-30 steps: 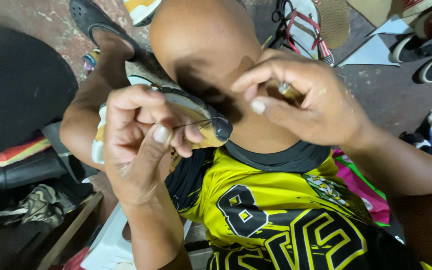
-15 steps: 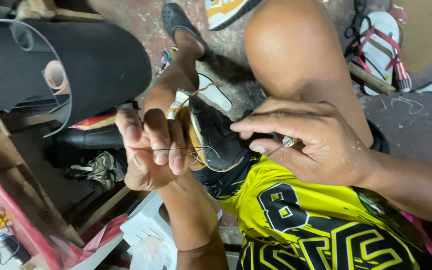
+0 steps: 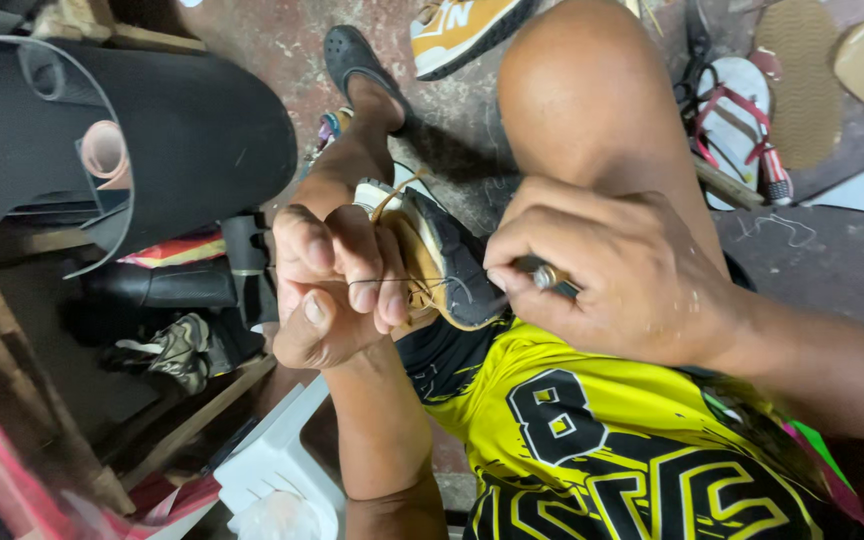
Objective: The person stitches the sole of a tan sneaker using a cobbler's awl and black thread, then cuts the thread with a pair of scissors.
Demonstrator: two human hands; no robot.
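Note:
A tan shoe (image 3: 439,262) with a dark sole rests on my lap, sole side turned toward me. My left hand (image 3: 329,285) is closed around its left side, and a thin thread runs across the fingers toward the sole. My right hand (image 3: 607,270) pinches a small metal-tipped tool (image 3: 544,274) against the sole's right edge. My bare knee (image 3: 592,90) rises behind the right hand, and I wear a yellow and black jersey (image 3: 602,440).
A large roll of black sheet material (image 3: 172,140) lies at the left with smaller rolls inside. A yellow sneaker (image 3: 462,30), sandals (image 3: 742,120) and loose soles (image 3: 832,70) lie on the concrete floor. A white plastic stool (image 3: 272,470) stands below my left arm.
The view has swung down and left, bringing the black roll and my knee into sight. My left hand has drawn the thread tighter; my right hand has lowered the tool to the sole.

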